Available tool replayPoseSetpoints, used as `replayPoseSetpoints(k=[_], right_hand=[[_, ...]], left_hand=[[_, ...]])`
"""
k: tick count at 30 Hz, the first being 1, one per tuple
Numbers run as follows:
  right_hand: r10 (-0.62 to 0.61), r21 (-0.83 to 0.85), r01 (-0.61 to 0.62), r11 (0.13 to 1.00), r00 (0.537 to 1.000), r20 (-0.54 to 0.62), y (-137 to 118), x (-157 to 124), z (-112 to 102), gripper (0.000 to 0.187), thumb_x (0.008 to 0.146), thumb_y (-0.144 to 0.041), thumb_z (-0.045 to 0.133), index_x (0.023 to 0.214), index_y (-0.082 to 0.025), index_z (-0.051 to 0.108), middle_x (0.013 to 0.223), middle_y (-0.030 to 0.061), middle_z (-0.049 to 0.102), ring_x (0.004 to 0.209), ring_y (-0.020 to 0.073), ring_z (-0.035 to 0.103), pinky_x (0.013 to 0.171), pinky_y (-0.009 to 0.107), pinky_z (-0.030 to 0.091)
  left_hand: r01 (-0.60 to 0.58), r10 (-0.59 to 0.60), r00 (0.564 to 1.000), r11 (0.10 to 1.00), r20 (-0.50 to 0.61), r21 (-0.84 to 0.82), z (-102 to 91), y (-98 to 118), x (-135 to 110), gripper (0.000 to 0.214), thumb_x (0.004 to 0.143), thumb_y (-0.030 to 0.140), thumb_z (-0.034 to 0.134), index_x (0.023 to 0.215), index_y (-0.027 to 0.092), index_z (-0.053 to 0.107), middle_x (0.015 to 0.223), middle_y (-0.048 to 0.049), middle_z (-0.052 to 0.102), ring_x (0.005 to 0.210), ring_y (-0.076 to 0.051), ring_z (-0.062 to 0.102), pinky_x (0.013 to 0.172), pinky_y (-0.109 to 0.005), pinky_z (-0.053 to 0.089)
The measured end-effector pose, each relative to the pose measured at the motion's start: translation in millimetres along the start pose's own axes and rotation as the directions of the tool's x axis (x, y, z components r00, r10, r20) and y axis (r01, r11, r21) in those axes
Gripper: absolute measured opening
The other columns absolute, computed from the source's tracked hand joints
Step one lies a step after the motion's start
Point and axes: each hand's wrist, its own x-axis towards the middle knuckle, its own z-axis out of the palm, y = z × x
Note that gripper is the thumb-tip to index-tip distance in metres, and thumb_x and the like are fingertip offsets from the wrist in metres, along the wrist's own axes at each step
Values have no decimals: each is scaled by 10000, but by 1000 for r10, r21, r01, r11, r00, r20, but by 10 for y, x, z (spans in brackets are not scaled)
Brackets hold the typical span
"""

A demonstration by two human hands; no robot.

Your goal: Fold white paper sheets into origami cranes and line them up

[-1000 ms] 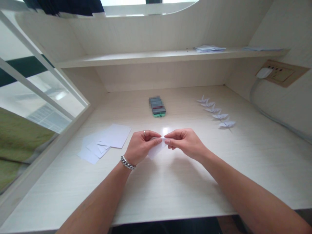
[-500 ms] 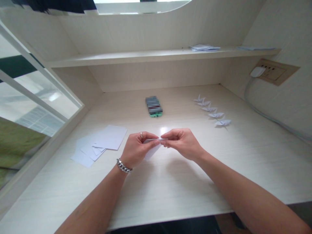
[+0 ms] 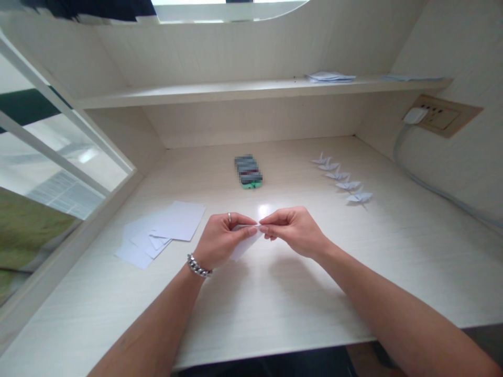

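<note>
White folded paper point(image 3: 244, 247) barely shifted from half a second ago; your left hand point(image 3: 220, 238) and right hand point(image 3: 295, 230) pinch it.

Soft, fairly bright light filled the scene, with the strip at the top point(image 3: 196, 13) nearly washed out, a small patch of glare point(image 3: 264, 210) on the table point(image 3: 275, 319), and blurry-edged shadows point(image 3: 293, 272) below the left hand point(image 3: 220, 236) and the right hand point(image 3: 294, 231). The white sheets point(image 3: 181, 222) looked so pale that some edges faded, while coarse square blocks hid the dark object point(image 3: 247, 169). Fine detail was slightly smeared, and the wide view stretched the socket point(image 3: 444, 118) toward the edge.
</note>
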Motion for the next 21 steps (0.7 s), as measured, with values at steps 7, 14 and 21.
replayPoseSetpoints(k=[7, 14, 21], right_hand=[[-10, -62, 11, 998, 1000, 24, 7, 12, -14, 262, 734, -383, 750, 837, -142, 762, 643, 47, 691, 609, 149, 634, 596, 277, 509], [12, -39, -11, 999, 999, 43, -11, 19, -2, 219, 732, -349, 745, 802, -142, 759, 603, 31, 673, 573, 131, 620, 582, 263, 507], [31, -29, -29, 999, 999, 45, -9, 30, -14, 170, 718, -286, 742, 779, -128, 753, 577, 25, 669, 545, 121, 613, 558, 248, 497]], left_hand=[[31, -31, 1000, 999, -3, 28, 13, 3, 8, 232, 660, 341, 795, 772, 141, 762, 670, -54, 735, 532, -127, 603, 450, -199, 430], [9, -10, 1000, 997, 21, 74, 2, -15, 4, 257, 663, 358, 793, 798, 142, 762, 717, -62, 748, 574, -140, 626, 463, -203, 435], [16, -21, 999, 993, 48, 114, -5, 3, 19, 228, 655, 318, 793, 800, 144, 766, 705, -45, 744, 576, -124, 622, 490, -193, 442]])
